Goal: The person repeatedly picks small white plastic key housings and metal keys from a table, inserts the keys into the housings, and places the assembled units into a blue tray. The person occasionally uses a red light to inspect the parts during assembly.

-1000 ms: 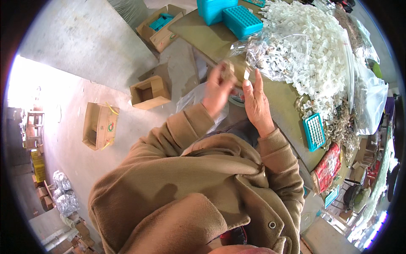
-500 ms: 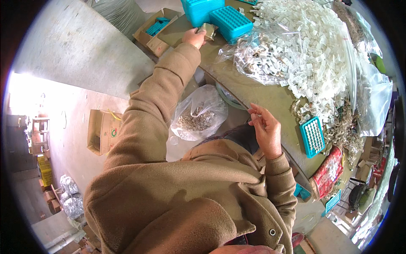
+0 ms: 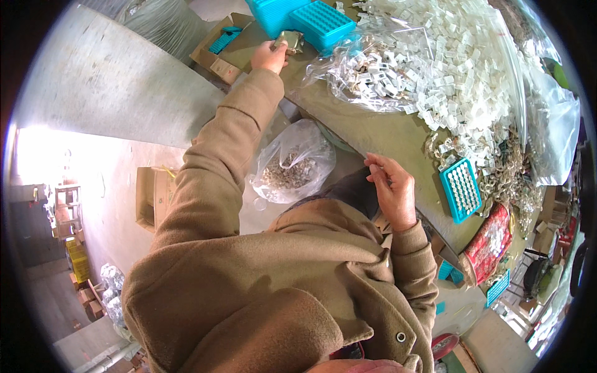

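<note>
At the far edge of the work table, my left hand (image 3: 268, 58) is closed on a small, crumpled olive-gold packet (image 3: 291, 42). Its fingers wrap one end while the rest sticks out to the right. Just beyond it stand stacked turquoise trays (image 3: 323, 26) with rows of round holes. My right hand (image 3: 396, 191) hovers at the table's near edge, fingers loosely bent with gaps between them, and nothing shows in it. The closest thing on the table to that hand is a turquoise tray (image 3: 445, 194) filled with rows of small white pieces.
Clear plastic pieces (image 3: 463, 74) are heaped across the table (image 3: 348, 127), beside an open clear bag (image 3: 373, 81) of white parts. Metallic bits (image 3: 507, 177) and a red patterned cloth (image 3: 488, 242) lie to the right. Below hangs a filled plastic bag (image 3: 297, 165); cardboard boxes (image 3: 146, 199) stand left.
The view has shifted slightly. My left hand still grips the packet, which has turned so more of its face shows. The right hand has stayed much the same.
</note>
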A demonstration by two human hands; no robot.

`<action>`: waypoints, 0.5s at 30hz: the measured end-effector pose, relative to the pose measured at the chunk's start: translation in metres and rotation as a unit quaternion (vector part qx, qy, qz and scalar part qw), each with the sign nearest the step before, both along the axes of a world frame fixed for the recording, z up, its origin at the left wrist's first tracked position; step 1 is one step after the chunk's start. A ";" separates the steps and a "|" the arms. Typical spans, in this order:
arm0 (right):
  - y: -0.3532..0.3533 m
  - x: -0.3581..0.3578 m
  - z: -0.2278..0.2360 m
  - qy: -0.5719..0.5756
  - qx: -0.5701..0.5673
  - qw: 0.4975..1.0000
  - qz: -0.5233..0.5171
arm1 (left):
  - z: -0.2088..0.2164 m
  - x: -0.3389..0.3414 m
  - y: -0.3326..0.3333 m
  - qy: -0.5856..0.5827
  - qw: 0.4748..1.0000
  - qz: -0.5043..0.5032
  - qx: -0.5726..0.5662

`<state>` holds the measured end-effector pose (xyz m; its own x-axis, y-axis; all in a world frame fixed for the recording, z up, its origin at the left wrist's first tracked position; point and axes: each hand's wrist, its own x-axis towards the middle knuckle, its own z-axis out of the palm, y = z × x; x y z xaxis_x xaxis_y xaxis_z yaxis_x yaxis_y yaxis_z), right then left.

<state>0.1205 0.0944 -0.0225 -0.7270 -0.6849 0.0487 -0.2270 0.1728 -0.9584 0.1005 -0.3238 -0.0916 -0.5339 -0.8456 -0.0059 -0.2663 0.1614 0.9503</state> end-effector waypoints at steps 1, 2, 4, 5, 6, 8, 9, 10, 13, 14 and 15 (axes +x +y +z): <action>0.001 0.000 -0.001 0.000 0.004 1.000 0.000 | 0.005 0.001 0.003 -0.028 1.000 0.007 0.000; 0.002 -0.001 -0.001 0.003 0.006 1.000 0.001 | 0.010 0.002 0.006 -0.046 0.999 0.011 -0.004; 0.004 -0.002 -0.003 0.010 0.013 1.000 0.003 | 0.016 0.004 0.009 -0.125 0.990 0.027 -0.056; 0.005 -0.003 -0.003 0.015 0.015 1.000 0.004 | 0.017 0.004 0.009 -0.150 0.984 0.034 -0.089; 0.006 -0.003 -0.004 0.019 0.017 1.000 0.005 | 0.016 0.004 0.008 -0.143 0.982 0.042 -0.114; 0.008 -0.003 -0.006 0.026 0.019 0.999 0.006 | 0.010 0.001 0.004 -0.113 0.977 0.059 -0.172; 0.010 -0.003 -0.007 0.029 0.028 0.999 0.009 | 0.005 -0.001 0.001 -0.057 0.986 0.083 -0.136; 0.011 -0.003 -0.007 0.032 0.036 0.999 0.011 | 0.001 -0.004 -0.001 -0.002 0.989 0.106 -0.099; 0.015 -0.003 -0.009 0.028 0.046 0.998 0.014 | -0.004 -0.009 -0.002 0.017 0.988 0.136 -0.072; 0.015 -0.003 -0.009 0.024 0.047 0.999 0.014 | -0.003 -0.011 0.000 -0.010 0.987 0.144 -0.068; 0.016 -0.003 -0.010 0.029 0.044 0.999 0.014 | -0.001 -0.014 0.003 0.018 0.989 0.147 -0.032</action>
<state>0.1175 0.1100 -0.0324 -0.7048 -0.7088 0.0289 -0.2869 0.2476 -0.9254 0.0868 -0.3210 -0.0926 -0.2647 -0.9620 0.0666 -0.2760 0.1418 0.9506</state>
